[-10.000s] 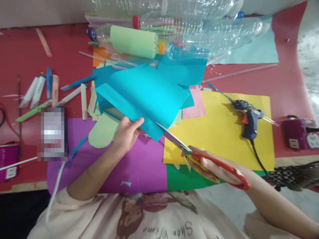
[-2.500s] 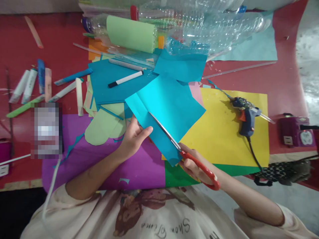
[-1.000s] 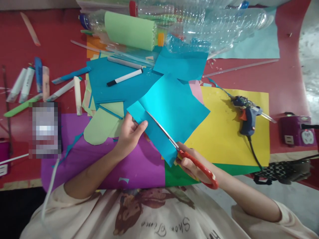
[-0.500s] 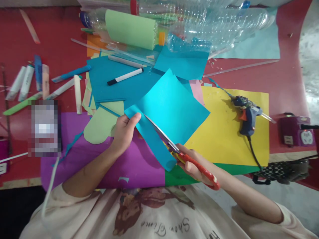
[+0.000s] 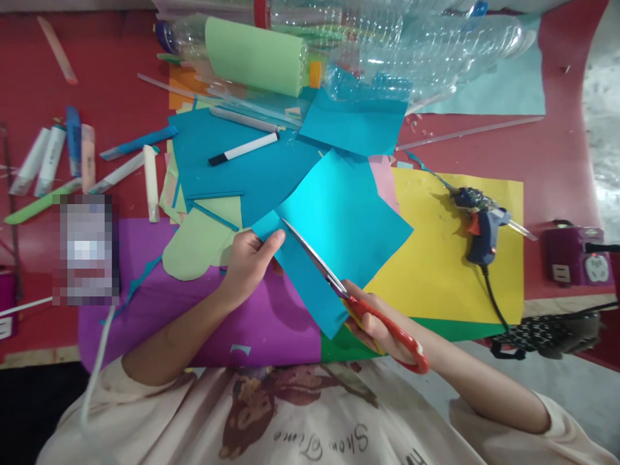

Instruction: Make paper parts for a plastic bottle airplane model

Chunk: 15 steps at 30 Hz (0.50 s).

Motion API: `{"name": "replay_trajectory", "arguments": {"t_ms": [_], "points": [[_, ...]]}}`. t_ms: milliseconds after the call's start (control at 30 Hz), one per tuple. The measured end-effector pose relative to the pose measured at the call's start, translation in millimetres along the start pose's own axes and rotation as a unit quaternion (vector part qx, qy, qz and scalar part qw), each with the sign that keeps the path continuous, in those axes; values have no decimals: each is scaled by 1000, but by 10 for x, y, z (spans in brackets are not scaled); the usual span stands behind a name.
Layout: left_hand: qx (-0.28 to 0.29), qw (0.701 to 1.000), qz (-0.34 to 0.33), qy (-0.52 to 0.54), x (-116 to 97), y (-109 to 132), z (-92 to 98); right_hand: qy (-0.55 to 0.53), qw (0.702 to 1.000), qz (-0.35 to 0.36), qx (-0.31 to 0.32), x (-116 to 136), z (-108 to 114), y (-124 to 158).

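A bright blue sheet of paper (image 5: 349, 206) is held up above the table, tilted like a diamond. My left hand (image 5: 249, 265) pinches its left corner, thumb on top. In my right hand (image 5: 372, 320) is a pair of scissors (image 5: 387, 323) with red and yellow handles, fingers wrapped round the grips. The blades lie across the blue sheet, their tip close to my left thumb. A strip of the sheet lies on the near side of the blades. Below are purple paper (image 5: 281, 323) and yellow paper (image 5: 436, 278).
A glue gun (image 5: 484, 226) lies on the yellow paper at right. Clear plastic bottles (image 5: 368, 39) line the back, one wrapped in light green paper (image 5: 254, 55). Several markers (image 5: 53, 158) and a phone (image 5: 87, 248) are at left. A power socket box (image 5: 576, 255) stands far right.
My left hand and the blue sheet have shifted slightly right and toward me. The scissor blades look closer together, and the near strip sits flatter against the rest of the sheet.
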<state>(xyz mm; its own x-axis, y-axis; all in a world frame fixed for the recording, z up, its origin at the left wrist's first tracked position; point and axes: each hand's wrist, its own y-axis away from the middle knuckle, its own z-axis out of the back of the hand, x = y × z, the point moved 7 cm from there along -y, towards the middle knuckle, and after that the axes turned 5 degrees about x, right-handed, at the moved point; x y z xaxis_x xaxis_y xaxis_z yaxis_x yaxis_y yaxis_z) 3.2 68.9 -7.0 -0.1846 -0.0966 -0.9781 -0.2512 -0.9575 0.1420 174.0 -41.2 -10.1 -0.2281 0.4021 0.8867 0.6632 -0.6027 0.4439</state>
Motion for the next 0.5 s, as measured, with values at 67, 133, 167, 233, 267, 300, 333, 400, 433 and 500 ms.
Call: {"name": "replay_trajectory", "arguments": {"t_ms": [67, 133, 167, 233, 267, 300, 333, 400, 433, 500], "points": [[0, 1000, 5, 2, 1, -1, 2, -27, 999, -19, 6, -7, -17, -18], [3, 1000, 6, 8, 10, -1, 4, -34, 999, -31, 0, -4, -19, -22], [4, 1000, 3, 12, 12, -1, 6, -37, 999, -34, -8, -3, -12, -20], [5, 1000, -6, 17, 12, 0, 10, -39, 998, -39, -25, -9, -1, -13], [7, 1000, -10, 19, 13, 0, 9, -37, 998, -41, -31, -14, 2, -11], [9, 1000, -12, 21, 13, 1, 7, -35, 998, -44, -36, -20, 3, -10], [11, 1000, -14, 23, 14, 1, 5, -32, 998, -46, -39, -25, 2, -11], [10, 1000, -15, 23, 16, 2, 9, -25, 998, -45, -44, -26, -1, -18], [7, 1000, -13, 22, 19, 1, 16, -22, 998, -42, -47, -23, -3, -23], [-1, 1000, 3, 21, 43, -5, 34, -14, 998, -34, -48, -15, -10, -34]]}}
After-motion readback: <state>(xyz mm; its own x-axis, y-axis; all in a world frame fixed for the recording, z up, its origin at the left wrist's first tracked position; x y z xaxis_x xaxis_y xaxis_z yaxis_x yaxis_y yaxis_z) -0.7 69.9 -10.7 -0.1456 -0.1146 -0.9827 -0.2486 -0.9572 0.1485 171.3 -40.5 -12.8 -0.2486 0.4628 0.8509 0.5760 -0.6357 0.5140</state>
